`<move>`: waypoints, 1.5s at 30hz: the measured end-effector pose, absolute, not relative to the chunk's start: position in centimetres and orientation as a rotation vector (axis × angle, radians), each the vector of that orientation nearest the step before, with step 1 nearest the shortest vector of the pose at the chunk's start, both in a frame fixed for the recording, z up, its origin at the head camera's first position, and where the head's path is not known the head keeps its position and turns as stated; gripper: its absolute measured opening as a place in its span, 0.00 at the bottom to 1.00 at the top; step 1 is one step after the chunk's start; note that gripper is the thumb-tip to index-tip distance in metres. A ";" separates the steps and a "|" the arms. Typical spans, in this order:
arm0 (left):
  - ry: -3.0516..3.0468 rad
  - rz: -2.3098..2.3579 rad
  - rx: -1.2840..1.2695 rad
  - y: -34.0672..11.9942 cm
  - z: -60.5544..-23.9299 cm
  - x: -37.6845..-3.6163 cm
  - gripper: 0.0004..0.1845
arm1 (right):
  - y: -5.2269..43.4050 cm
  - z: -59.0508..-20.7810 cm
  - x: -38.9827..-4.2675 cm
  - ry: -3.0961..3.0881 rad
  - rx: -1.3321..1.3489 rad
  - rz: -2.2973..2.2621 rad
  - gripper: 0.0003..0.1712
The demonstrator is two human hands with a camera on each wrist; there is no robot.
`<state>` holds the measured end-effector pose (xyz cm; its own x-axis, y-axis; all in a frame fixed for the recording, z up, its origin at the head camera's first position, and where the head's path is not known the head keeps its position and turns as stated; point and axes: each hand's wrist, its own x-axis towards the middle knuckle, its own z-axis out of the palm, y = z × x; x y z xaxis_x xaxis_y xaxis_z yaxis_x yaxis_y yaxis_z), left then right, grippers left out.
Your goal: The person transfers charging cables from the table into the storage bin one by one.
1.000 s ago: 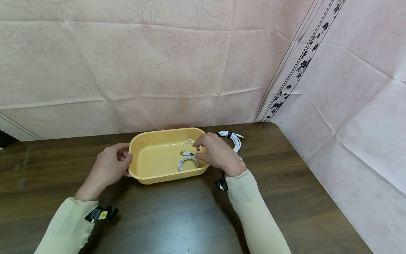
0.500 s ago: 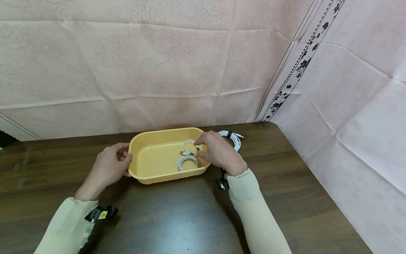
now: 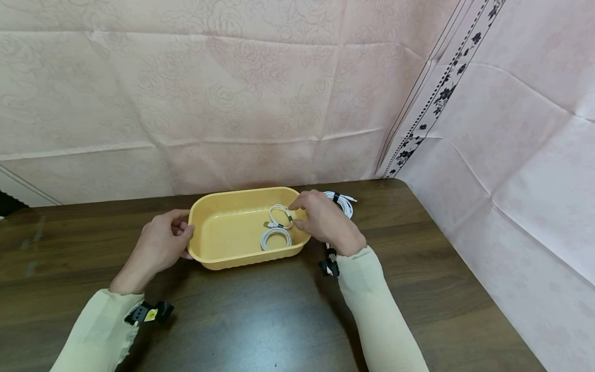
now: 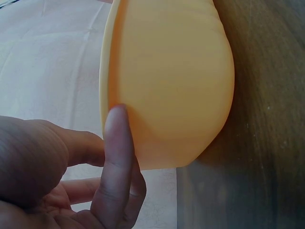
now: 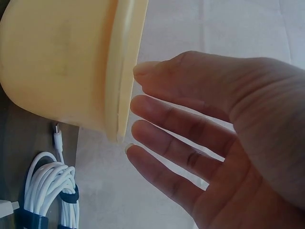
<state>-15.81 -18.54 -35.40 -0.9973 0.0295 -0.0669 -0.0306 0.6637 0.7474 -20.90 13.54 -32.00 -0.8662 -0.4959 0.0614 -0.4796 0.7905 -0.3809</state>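
Note:
A yellow plastic basin (image 3: pixel 228 230) stands on the table, with two white coiled cables inside at its right end. The upper cable coil (image 3: pixel 271 224) has a small dark tie and a plug; the lower cable coil (image 3: pixel 264 241) forms a neat ring. My left hand (image 3: pixel 160 240) pinches the basin's left rim; in the left wrist view a finger (image 4: pixel 116 143) lies against the outer wall under the lip. Over the right rim hovers my right hand (image 3: pixel 325 219), its fingers spread and holding nothing, close to the rim in the right wrist view.
A larger white cable bundle (image 3: pixel 346 205) with black ties lies on the dark wood table (image 3: pixel 232 320), right of the basin and partly behind my right hand. Pale floral cloth (image 3: pixel 232 103) hangs along the back and right edges.
My right hand has drawn away from the upper cable coil, moving right towards the rim. That coil now lies freely in the basin. The left hand and basin stay put.

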 end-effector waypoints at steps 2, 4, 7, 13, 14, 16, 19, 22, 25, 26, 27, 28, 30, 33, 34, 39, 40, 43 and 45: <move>2.798 1.258 -0.003 -18.5 -35.4 -15.8 0.26 | 13.6 -32.0 -20.9 2.929 -0.787 -0.615 0.19; 2.797 1.258 -0.005 -18.5 -35.4 -15.8 0.26 | 13.7 -32.0 -21.0 2.923 -0.779 -0.627 0.19; 2.796 1.257 -0.007 -18.5 -35.4 -15.8 0.26 | 13.7 -32.0 -21.0 2.919 -0.784 -0.640 0.19; 2.795 1.260 0.001 -18.5 -35.3 -15.7 0.26 | 14.1 -32.0 -21.1 2.942 -0.826 -0.618 0.19; 2.795 1.260 0.003 -18.5 -35.3 -15.7 0.26 | 14.1 -31.9 -21.2 2.943 -0.827 -0.618 0.19; 2.796 1.258 0.001 -18.5 -35.3 -15.7 0.26 | 14.2 -31.9 -21.2 2.946 -0.826 -0.614 0.18; 2.796 1.251 -0.006 -18.5 -35.3 -15.8 0.26 | 14.3 -31.8 -21.2 2.945 -0.813 -0.623 0.19; 2.793 1.251 -0.012 -18.5 -35.3 -15.8 0.27 | 14.5 -31.9 -21.3 2.956 -0.806 -0.624 0.19; 2.791 1.258 -0.010 -18.5 -35.3 -15.8 0.27 | 14.6 -32.0 -21.4 2.966 -0.813 -0.625 0.18; 2.790 1.259 -0.009 -18.5 -35.3 -15.8 0.27 | 14.7 -32.0 -21.4 2.967 -0.806 -0.623 0.18; 2.790 1.260 -0.007 -18.6 -35.3 -15.8 0.27 | 14.7 -32.0 -21.5 2.968 -0.802 -0.622 0.18; 2.791 1.260 -0.006 -18.5 -35.3 -15.8 0.27 | 14.8 -32.0 -21.5 2.969 -0.797 -0.623 0.18; 2.795 1.258 -0.004 -18.6 -35.3 -15.9 0.27 | 14.8 -32.0 -21.4 2.971 -0.774 -0.623 0.19; 2.798 1.251 -0.007 -18.6 -35.4 -15.9 0.26 | 15.0 -31.9 -21.4 2.976 -0.750 -0.632 0.19; 2.800 1.248 -0.009 -18.6 -35.4 -15.9 0.26 | 15.0 -31.8 -21.4 2.977 -0.743 -0.638 0.19; 2.800 1.243 -0.014 -18.6 -35.4 -15.9 0.26 | 15.2 -31.8 -21.4 2.983 -0.754 -0.661 0.18; 2.799 1.244 -0.015 -18.6 -35.4 -15.9 0.26 | 15.3 -31.8 -21.4 2.984 -0.758 -0.666 0.18; 2.796 1.247 -0.014 -18.5 -35.4 -15.9 0.27 | 15.5 -31.9 -21.5 2.994 -0.772 -0.668 0.18; 2.792 1.251 -0.012 -18.5 -35.3 -15.9 0.27 | 15.6 -31.9 -21.6 3.000 -0.775 -0.666 0.18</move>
<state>-15.94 -18.54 -35.33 -0.9966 0.0263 -0.0779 -0.0406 0.6664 0.7445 -21.56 15.57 -31.90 -0.8802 -0.4568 0.1290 -0.4685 0.7923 -0.3909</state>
